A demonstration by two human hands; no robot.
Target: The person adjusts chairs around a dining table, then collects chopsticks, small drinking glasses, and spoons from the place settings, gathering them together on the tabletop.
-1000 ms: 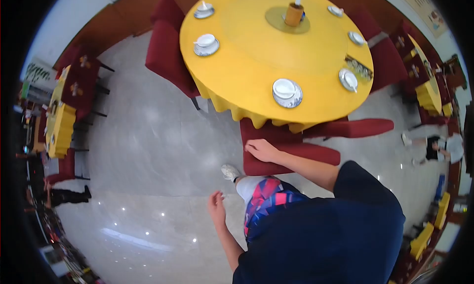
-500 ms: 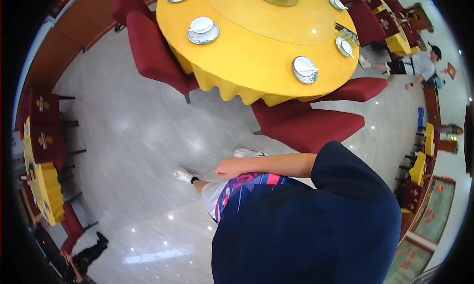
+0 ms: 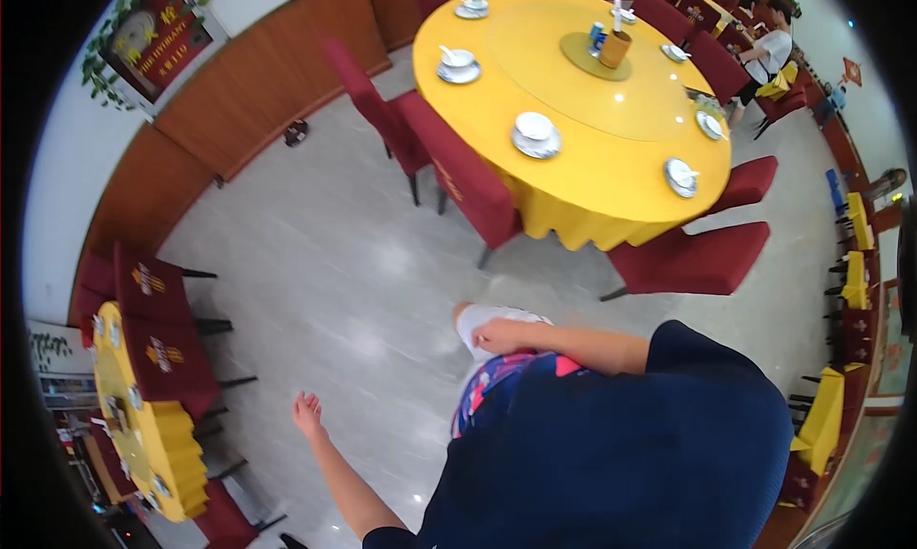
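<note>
My left hand (image 3: 306, 413) is out to the lower left over the grey floor (image 3: 353, 291). Its fingers are loosely apart and hold nothing. My right hand (image 3: 497, 335) hangs across the front of my white shorts (image 3: 475, 322). Its fingers are curled in, and no object shows in them. Ahead of me stands a round table with a yellow tablecloth (image 3: 573, 200). White bowls on saucers, such as one bowl (image 3: 533, 125), are set around its edge. A wooden holder (image 3: 615, 49) stands on the glass turntable with blue cans (image 3: 598, 41) beside it.
Red chairs, including one near chair (image 3: 693, 260) and another (image 3: 468, 181), surround the table. A second yellow table (image 3: 172, 444) with chairs is at the left. Wood panelling (image 3: 229, 100) runs along the wall under a fire hydrant sign (image 3: 158, 38). A person (image 3: 767, 57) is at the far right.
My left arm has come into view at the lower left. The round table has shifted right and down in view, showing more wall and the hydrant sign. The far person now stands closer to another table.
</note>
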